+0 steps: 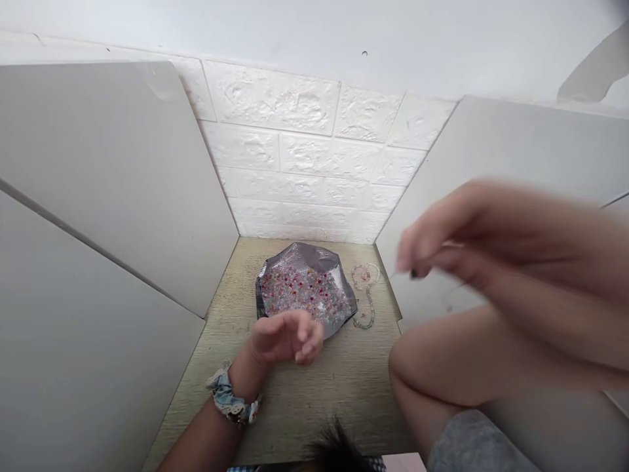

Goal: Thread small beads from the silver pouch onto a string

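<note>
A dark tray (295,255) full of small pink, red and clear beads lies on the woven floor mat. My left hand (287,337) hovers at the tray's near edge, fingers curled loosely and apart, nothing visible in them. A scrunchie (228,400) sits on that wrist. My right hand (472,236) is raised close to the camera at the right and blurred; thumb and fingers pinch together, perhaps on a thin thread that I cannot make out. A finished bead string (366,292) lies just right of the tray.
White panels (113,196) wall in the left and right sides, and a white brick-pattern wall (304,170) closes the back. My bent knee (432,367) rests at the right on the mat (314,393).
</note>
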`<act>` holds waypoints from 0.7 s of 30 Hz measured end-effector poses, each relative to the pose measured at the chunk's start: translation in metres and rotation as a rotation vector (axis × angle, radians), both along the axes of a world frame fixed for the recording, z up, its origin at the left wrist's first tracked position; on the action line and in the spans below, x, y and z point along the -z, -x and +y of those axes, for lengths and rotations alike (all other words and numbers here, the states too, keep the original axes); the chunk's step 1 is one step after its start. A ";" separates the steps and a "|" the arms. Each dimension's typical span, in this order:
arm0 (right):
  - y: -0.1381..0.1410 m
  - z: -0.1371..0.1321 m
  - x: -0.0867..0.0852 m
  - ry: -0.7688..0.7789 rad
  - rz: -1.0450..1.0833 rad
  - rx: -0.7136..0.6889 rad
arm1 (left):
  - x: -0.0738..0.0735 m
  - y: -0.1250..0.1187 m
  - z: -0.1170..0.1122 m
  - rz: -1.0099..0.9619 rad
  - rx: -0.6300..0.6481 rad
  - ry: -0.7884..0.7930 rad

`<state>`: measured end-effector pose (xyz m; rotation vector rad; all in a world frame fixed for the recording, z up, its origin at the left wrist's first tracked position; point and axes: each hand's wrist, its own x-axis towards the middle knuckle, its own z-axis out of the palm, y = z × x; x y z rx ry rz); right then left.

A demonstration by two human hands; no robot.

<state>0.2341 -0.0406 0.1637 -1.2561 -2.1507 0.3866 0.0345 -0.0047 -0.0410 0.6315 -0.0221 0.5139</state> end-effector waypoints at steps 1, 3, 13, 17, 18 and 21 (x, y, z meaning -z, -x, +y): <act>0.008 -0.002 0.002 0.062 -0.070 -0.081 | -0.004 0.002 0.001 -0.034 -0.092 0.033; 0.024 -0.001 0.012 0.191 -0.198 -0.221 | -0.012 0.005 0.003 -0.045 -0.341 0.108; 0.065 0.008 0.093 0.262 -0.345 0.131 | -0.021 0.009 0.012 0.454 -0.265 -0.251; 0.067 0.006 0.115 0.280 -0.206 0.147 | -0.014 0.007 0.012 0.538 -0.273 -0.323; 0.067 0.006 0.119 0.279 -0.167 0.156 | -0.012 0.006 0.012 0.553 -0.279 -0.347; 0.065 0.006 0.127 0.263 -0.085 0.190 | -0.007 0.003 0.015 0.598 -0.313 -0.417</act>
